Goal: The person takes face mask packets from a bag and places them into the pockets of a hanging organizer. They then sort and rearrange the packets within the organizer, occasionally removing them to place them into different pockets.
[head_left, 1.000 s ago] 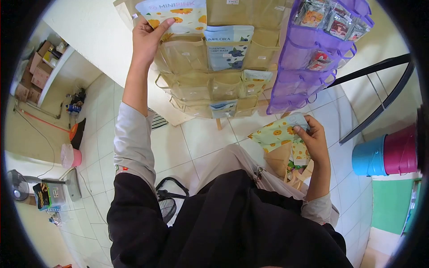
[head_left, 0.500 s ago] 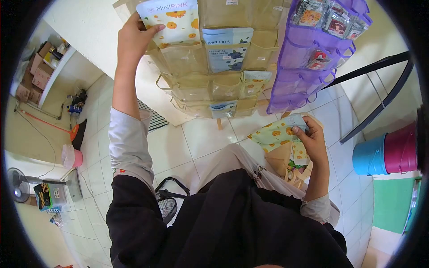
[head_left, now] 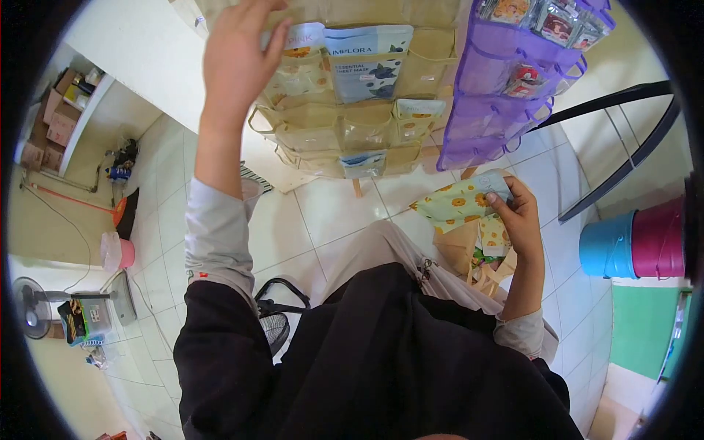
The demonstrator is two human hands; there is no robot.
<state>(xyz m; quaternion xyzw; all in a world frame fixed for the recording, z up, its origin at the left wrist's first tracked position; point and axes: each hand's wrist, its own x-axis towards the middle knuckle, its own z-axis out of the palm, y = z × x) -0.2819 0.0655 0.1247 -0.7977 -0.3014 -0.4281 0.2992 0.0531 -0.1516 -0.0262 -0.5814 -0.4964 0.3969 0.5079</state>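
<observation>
My left hand (head_left: 240, 66) is raised at the upper left side of a beige hanging pocket organizer (head_left: 308, 132). Its thumb stands apart from the fingers and nothing shows in its grip. Just right of that thumb, a Minipink sheet mask packet (head_left: 302, 44) with orange flowers sits in a clear-fronted pocket. Beside it a blue Implora sheet mask packet (head_left: 369, 70) fills another pocket. Low on the right, my right hand (head_left: 519, 220) pinches a yellow-green flowered sheet mask packet (head_left: 458, 202) by its pale end, over an open brown paper bag (head_left: 455, 249) with more packets inside.
A purple pocket organizer (head_left: 491, 110) with sachets hangs to the right. Behind it is a black curved metal frame (head_left: 623, 158). Blue (head_left: 607, 246) and magenta buckets (head_left: 658, 238) stand at the far right. A black-framed fan (head_left: 275, 330) is by my left side.
The flowered Minipink packet has gone down into the organizer pocket, and my left hand has let go and shifted up and right. My right hand keeps its packet, nearly in place.
</observation>
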